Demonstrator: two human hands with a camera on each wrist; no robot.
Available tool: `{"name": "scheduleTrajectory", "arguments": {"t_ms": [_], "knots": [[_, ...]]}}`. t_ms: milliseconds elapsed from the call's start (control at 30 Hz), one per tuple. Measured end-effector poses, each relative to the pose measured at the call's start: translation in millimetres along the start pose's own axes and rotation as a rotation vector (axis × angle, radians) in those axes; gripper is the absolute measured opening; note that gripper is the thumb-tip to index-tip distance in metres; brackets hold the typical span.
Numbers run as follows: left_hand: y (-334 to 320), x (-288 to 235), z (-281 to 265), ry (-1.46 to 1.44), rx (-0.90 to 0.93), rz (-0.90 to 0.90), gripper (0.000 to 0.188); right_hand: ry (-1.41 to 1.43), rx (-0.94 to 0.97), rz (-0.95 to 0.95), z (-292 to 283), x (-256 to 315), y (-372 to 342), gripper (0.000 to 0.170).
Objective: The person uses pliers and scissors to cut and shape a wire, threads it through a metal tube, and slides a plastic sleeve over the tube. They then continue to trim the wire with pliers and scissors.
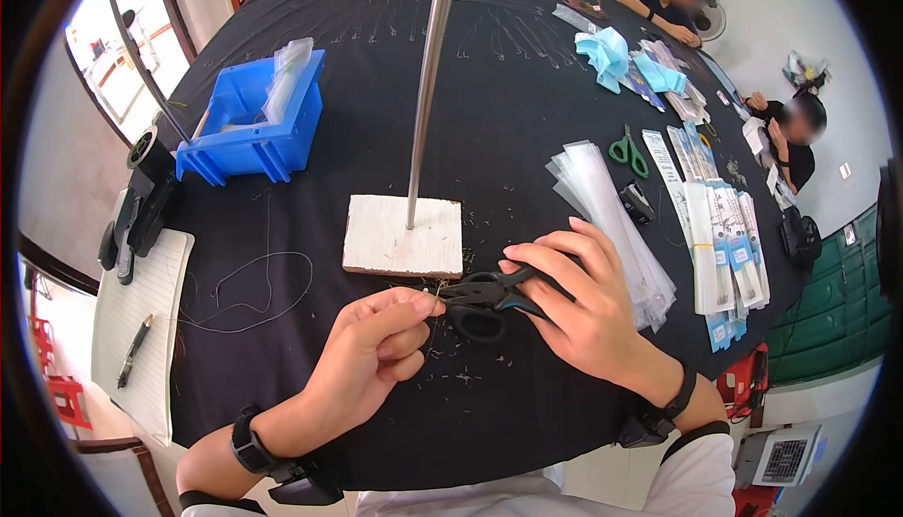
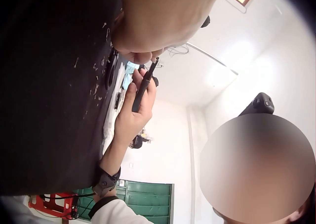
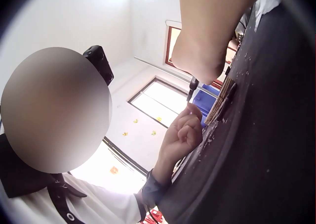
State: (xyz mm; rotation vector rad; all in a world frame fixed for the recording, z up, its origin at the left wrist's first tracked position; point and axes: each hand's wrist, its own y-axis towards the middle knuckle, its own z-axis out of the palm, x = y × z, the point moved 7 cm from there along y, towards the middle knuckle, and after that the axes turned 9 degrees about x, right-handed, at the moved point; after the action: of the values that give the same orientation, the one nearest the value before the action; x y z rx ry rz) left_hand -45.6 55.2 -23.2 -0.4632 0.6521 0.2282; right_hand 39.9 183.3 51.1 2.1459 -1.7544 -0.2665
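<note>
At the left edge of the dark-covered counter [image 1: 367,131] a notebook [image 1: 150,282] lies with a pen [image 1: 134,351] on it, a stapler [image 1: 150,178] just beyond and a blue bin [image 1: 301,131] farther off, near the stapler. A loose loop of thin line [image 1: 310,275] lies between the notebook and the white block [image 1: 376,235], from which a metal rod [image 1: 428,84] rises.

Just in front of the block, the left hand [image 1: 362,348] pinches a fine strand [image 1: 438,289] between thumb and forefinger, the other fingers curled in. The strand sits at the right-hand side of those fingertips, so the left hand is the nearer one. The pliers [image 1: 475,291] reach it from the right, their long axis running nearly level from the nose by the left fingertips back to the right hand [image 1: 583,310], whose fingers wrap the handles. The strand is so fine that it is hard to tell whether the nose grips it or merely meets it.

Below the pliers shows a black ring handle [image 1: 478,325]. Farther right lie clear plastic sleeves [image 1: 621,244], green-handled scissors [image 1: 628,152] and stacked packets [image 1: 729,244].
</note>
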Motion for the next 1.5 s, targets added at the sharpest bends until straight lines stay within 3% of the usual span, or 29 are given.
{"name": "scheduleTrajectory", "arguments": {"t_ms": [633,933,1233,1500], "knots": [[1.1,4.1,3.7,0.006,0.075,-0.044,0.015,0.089,0.037,-0.063,-0.3,3.7,-1.7,0.016],[0.2,1.9,4.1,0.140,0.039,-0.005,0.015,0.395,0.049,0.013,10.1,-0.6,-7.0,0.025],[-4.8,-7.4,4.0,0.385,-0.063,0.167,0.012,0.381,0.027,0.049,15.2,2.4,-10.7,0.023],[-4.3,-8.7,4.7,0.461,-0.124,0.201,0.013,0.169,0.012,0.013,15.3,9.5,-12.7,0.025]]}}
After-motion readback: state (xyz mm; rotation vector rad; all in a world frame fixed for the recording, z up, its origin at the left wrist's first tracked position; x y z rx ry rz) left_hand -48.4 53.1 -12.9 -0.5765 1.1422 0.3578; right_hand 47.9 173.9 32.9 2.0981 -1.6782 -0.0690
